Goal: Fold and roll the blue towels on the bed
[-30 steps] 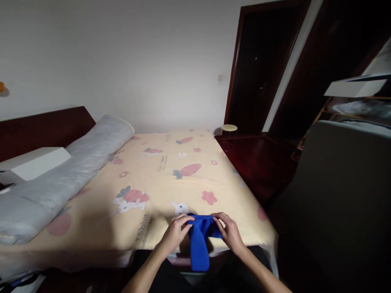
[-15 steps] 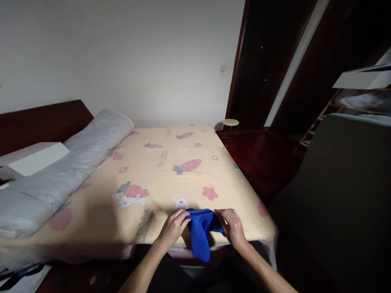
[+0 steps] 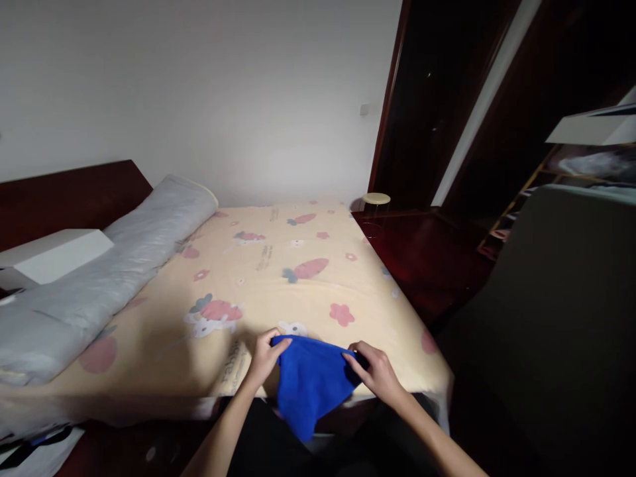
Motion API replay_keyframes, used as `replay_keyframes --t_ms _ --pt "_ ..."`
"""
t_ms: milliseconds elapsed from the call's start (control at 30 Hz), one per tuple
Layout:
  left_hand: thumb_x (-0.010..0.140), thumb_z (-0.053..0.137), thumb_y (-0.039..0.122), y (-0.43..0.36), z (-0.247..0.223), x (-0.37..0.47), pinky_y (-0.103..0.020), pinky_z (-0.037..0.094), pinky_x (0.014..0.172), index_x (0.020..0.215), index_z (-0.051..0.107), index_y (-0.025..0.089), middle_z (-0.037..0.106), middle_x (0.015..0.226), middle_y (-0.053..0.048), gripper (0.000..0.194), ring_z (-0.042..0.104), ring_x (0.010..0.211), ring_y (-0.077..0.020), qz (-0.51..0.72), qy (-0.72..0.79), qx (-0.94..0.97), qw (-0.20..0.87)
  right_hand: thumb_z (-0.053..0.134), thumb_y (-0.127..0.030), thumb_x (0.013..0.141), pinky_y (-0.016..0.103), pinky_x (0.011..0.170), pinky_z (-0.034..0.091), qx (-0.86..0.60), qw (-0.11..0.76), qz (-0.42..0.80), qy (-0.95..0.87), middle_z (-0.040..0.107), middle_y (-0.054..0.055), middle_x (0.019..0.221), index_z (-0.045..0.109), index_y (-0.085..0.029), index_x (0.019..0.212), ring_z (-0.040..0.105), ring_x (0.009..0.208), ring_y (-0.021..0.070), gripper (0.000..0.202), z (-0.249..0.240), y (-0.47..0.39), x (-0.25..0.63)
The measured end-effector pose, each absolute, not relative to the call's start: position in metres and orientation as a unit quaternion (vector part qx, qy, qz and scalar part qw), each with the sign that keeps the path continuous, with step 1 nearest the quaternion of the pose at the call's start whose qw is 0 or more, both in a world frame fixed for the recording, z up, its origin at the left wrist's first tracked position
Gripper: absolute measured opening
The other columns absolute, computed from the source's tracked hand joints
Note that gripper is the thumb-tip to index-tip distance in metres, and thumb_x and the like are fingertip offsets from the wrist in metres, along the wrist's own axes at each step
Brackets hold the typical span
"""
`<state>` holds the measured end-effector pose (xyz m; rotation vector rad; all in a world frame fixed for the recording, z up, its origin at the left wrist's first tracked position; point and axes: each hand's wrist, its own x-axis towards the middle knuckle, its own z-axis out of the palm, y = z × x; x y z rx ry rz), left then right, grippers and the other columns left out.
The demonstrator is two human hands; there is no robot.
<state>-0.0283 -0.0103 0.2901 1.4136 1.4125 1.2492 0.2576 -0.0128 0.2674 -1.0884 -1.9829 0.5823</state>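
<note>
You hold 1 blue cloth [image 3: 315,381] between your 2 hands, at the near edge of the bed [image 3: 263,291]. Your left hand [image 3: 264,358] pinches its upper left corner, with the thumb lying on the near side. Your right hand [image 3: 375,372] pinches the upper right part between thumb and fingers. The top edge is stretched between them, sloping slightly down to the right, and the lower part hangs to a point in front of the bed's edge. Whether the cloth touches the bed, I cannot tell. A grey roll [image 3: 129,265] lies at the left, beside a white box [image 3: 64,255].
</note>
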Motion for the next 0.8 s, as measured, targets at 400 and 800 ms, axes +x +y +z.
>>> replay_keyframes --t_ms 400,800 --pt "0.076 0.064 0.038 -0.003 0.309 -0.087 -0.024 0.042 0.061 0.062 0.049 0.022 0.049 0.062 0.005 0.026 0.049 0.062 -0.0127 0.495 0.6 0.624 0.075 0.05 -0.036 0.076 0.032 0.063 0.045 -0.566 0.437 0.191 -0.672 0.064 0.003 0.072 0.06 -0.023 0.08 0.059 0.066 0.021 0.017 0.258 0.02 0.3" --pt "0.074 0.053 0.007 0.007 0.281 -0.111 -0.03 0.049 0.082 0.089 0.066 0.021 0.063 0.094 -0.005 0.025 0.063 0.088 -0.0183 0.249 0.667 0.7 0.056 0.054 -0.044 0.073 0.029 0.06 0.04 -0.657 0.612 0.088 -0.431 0.06 0.002 0.075 0.059 -0.02 0.085 0.049 0.061 0.0162 0.028 0.278 0.024 0.339"
